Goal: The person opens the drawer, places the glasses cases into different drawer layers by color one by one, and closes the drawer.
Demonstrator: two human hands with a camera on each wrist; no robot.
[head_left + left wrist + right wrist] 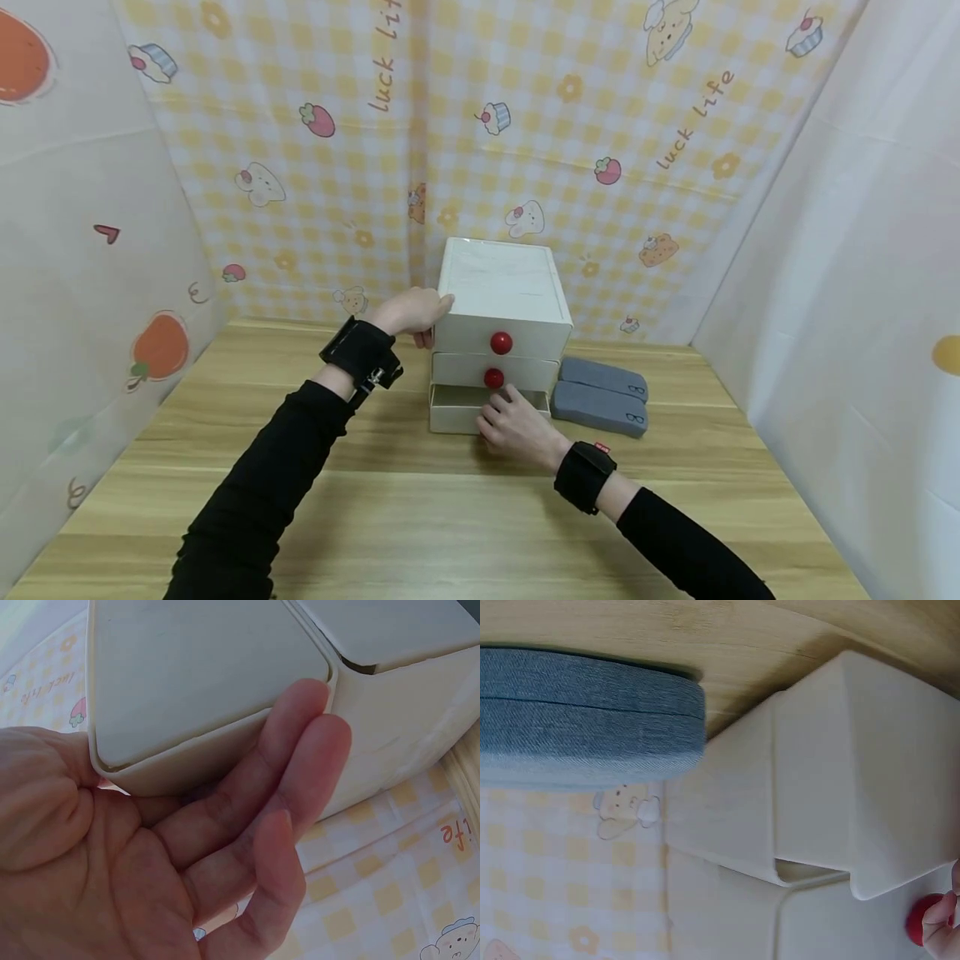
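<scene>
A white cabinet [504,279] of three drawers stands at the back of the table. My left hand [414,312] rests on its upper left edge; in the left wrist view, fingers [259,761] lie along the cabinet's side with two tips near a corner. The bottom drawer [450,419] is pulled partly out. My right hand [517,423] holds it at the front, its fingers curled at the drawer front and covering the spot where a knob would sit. One fingertip overlaps the middle drawer's red knob [922,919] in the right wrist view. The top drawer's red knob [501,342] is untouched.
Two grey-blue glasses cases [600,407] lie beside the cabinet's right side, each with a small glasses print. Behind it hangs a yellow checked curtain [360,192]. White cloth walls [847,250] flank the wooden table [420,517].
</scene>
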